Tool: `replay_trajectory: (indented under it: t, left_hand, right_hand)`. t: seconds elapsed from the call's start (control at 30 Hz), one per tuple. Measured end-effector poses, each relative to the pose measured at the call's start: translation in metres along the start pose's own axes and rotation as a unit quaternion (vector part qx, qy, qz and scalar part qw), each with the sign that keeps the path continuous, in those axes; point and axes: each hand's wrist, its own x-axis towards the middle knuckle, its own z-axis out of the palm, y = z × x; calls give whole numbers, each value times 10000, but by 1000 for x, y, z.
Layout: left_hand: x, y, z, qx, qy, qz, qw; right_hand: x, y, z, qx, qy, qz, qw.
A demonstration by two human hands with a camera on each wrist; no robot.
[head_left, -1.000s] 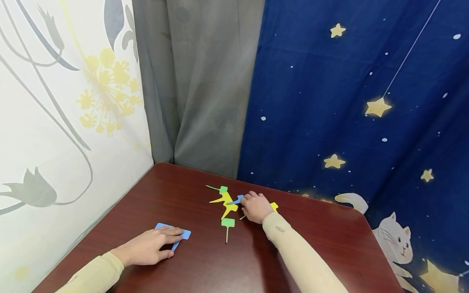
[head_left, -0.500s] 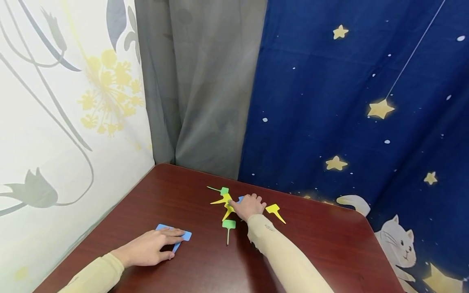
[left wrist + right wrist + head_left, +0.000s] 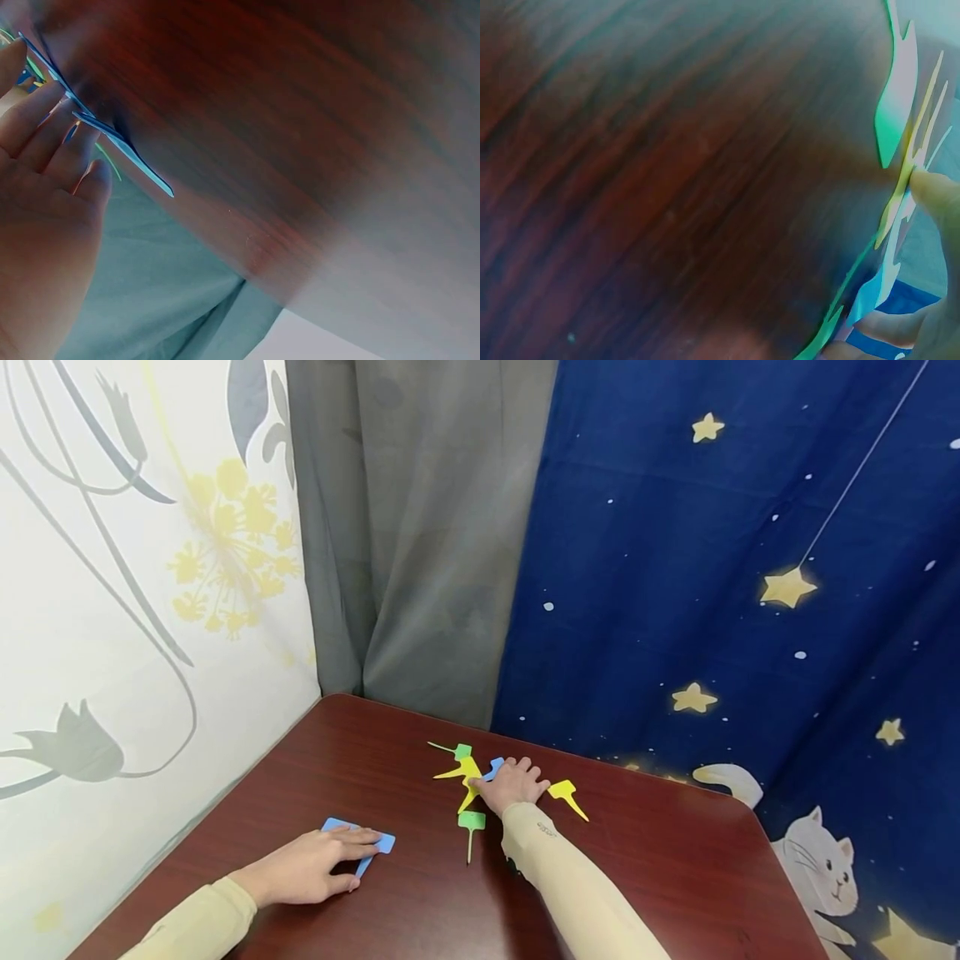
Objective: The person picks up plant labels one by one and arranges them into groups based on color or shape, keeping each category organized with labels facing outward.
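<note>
My left hand [image 3: 311,864] lies with straight fingers across blue T-shaped plant labels [image 3: 386,843] on the table. In the left wrist view, the fingertips rest at the edge of the blue labels [image 3: 146,171], seen edge-on. My right hand [image 3: 512,783] is spread, palm down, over a scattered group of labels. Its thumb [image 3: 930,187] touches a yellow label [image 3: 906,172], and its fingers lie by a blue label [image 3: 866,296] and a green label [image 3: 825,336]. The hand hides that green label in the head view. Another blue label [image 3: 494,768] shows beside the fingers.
Left of the right hand lie two yellow labels [image 3: 468,767] and a green label [image 3: 462,751]. Nearer stands out another green label [image 3: 472,820]; to the right, a yellow label [image 3: 562,789]. The dark red table [image 3: 405,910] meets curtains [image 3: 435,610] behind.
My right hand has shifted left and its fingers have spread, uncovering the yellow label on the right. The left hand stays on the blue labels. The head view has turned slightly.
</note>
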Motion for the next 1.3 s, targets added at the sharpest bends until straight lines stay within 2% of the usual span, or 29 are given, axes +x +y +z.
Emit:
replay_trajectory:
  t: [0.33, 0.57, 0.73, 0.97, 1.13, 1.3]
  left_hand:
    - [1, 1, -2, -2, -41, -3, 10000]
    - [2, 3, -1, 51, -13, 80, 10000]
    - [1, 4, -1, 88, 47, 140, 9999]
    - [1, 3, -3, 119, 72, 221, 9997]
    - [0, 3, -4, 113, 62, 212, 9997]
    - [0, 3, -4, 164, 83, 242, 9995]
  right_hand:
    - [6, -4, -1, 373, 453, 28, 9983]
    - [9, 1, -2, 606, 450, -35, 9971]
    - [9, 8, -1, 1090, 505, -212, 9925]
    - [11, 20, -2, 1580, 572, -715, 9832]
    - [14, 30, 0, 1513, 507, -1238, 9794]
    - [15, 39, -4, 1148, 637, -1688, 9769]
